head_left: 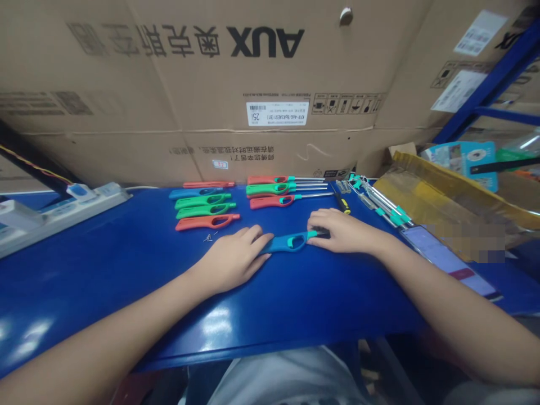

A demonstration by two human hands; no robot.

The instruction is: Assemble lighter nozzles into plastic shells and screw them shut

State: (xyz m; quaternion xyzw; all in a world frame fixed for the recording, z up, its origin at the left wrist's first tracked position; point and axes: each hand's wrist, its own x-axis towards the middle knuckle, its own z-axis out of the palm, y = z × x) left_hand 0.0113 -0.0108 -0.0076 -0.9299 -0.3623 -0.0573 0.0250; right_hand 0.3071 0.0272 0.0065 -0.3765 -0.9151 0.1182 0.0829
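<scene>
A blue long-nosed lighter (282, 244) with a teal trigger lies across the tabletop between my hands. My left hand (236, 254) has its fingers closed round the handle's rear end. At the front, the thumb and fingers of my right hand (337, 232) pinch the lighter's nose by the teal collar, hiding part of the tube. Behind my left hand lies a column of red, green and blue handle shells (202, 210) without tubes. Farther right are red and green lighters (272, 201) with metal tubes. Tiny screws (208, 238) are scattered near my left hand.
A black and yellow screwdriver (343, 203) lies beyond my right hand. Metal tubes with teal parts (382, 205), a phone (447, 261) and a yellow-taped carton (422, 197) occupy the right side. A power strip (63, 216) is at left; a large cardboard box (189, 112) walls the back.
</scene>
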